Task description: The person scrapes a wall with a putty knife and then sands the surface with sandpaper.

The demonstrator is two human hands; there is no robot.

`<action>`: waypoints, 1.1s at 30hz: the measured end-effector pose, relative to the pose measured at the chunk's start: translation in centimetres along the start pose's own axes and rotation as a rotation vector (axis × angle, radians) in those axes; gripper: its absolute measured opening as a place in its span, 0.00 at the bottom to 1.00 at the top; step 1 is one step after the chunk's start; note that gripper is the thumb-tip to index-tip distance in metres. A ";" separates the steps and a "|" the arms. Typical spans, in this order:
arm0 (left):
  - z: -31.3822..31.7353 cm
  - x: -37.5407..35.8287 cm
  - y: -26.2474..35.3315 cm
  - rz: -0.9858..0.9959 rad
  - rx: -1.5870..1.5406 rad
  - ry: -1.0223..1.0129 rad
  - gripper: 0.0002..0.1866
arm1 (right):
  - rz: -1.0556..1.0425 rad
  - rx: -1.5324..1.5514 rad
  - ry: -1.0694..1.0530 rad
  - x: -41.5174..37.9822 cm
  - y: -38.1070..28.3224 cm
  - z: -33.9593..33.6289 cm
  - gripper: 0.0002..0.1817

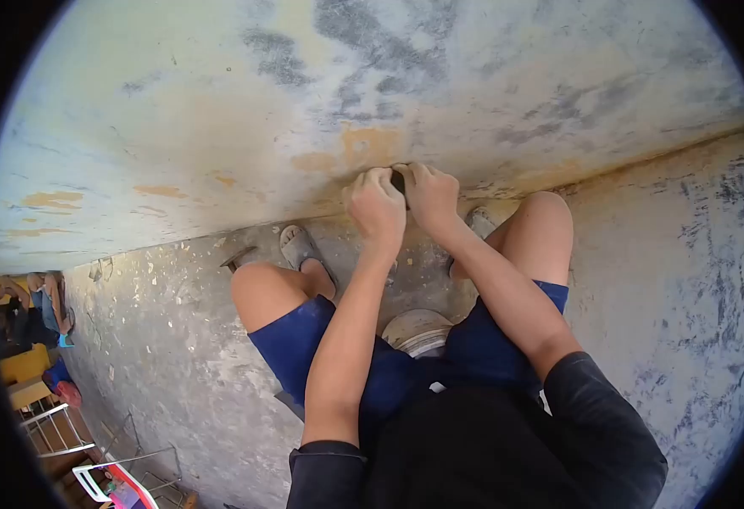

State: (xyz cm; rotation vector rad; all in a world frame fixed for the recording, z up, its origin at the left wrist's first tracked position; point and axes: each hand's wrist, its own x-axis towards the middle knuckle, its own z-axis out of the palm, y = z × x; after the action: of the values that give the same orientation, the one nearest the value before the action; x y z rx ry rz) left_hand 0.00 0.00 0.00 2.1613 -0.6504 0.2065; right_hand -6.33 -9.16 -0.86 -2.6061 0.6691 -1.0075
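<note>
My left hand [376, 205] and my right hand [429, 197] are close together at the foot of the wall [245, 110]. Both have their fingers curled around a small dark block-like object [399, 181], which is pressed against the wall surface. Most of it is hidden by the fingers, so I cannot make out its exact kind. Just above the hands, the wall has orange-brown patches [370, 144] and grey scraped marks [380, 38] on pale paint.
A round pale container [417, 329] stands between my legs. A tool with a handle [238, 258] lies on the speckled floor [168, 322] near my left sandal [301, 246]. Far left are another person's legs [52, 301] and a white-framed chair [58, 431]. A second wall [668, 280] adjoins on the right.
</note>
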 end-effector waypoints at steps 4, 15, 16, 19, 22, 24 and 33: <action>0.0 0.3 -0.1 0.007 -0.010 0.049 0.06 | 0.063 -0.006 -0.010 0.2 -0.1 -0.2 0.05; -1.6 0.3 -0.4 -0.048 -0.035 0.012 0.08 | 0.031 0.002 -0.003 0.0 -0.9 0.8 0.05; -1.6 0.3 -0.3 -0.026 0.002 0.009 0.08 | 0.026 -0.003 -0.024 -0.1 -0.8 0.6 0.05; -0.6 0.4 0.2 0.020 -0.002 -0.001 0.08 | 0.005 -0.007 0.018 0.4 -0.6 -1.3 0.06; 0.4 0.1 1.0 0.042 -0.017 -0.040 0.08 | 0.069 -0.040 0.020 0.1 0.7 -1.9 0.06; 0.1 -0.1 1.2 0.047 0.008 -0.061 0.08 | 0.145 -0.071 -0.032 -0.2 1.0 -1.5 0.06; -0.4 0.5 1.4 0.015 -0.026 -0.002 0.07 | 0.085 -0.077 -0.039 1.1 0.2 -2.4 0.06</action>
State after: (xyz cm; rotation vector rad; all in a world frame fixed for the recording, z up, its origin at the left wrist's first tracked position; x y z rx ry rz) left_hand -0.25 -0.62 1.44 2.1331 -0.6674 0.2027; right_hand -7.31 -10.09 1.47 -2.6306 0.8175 -0.9209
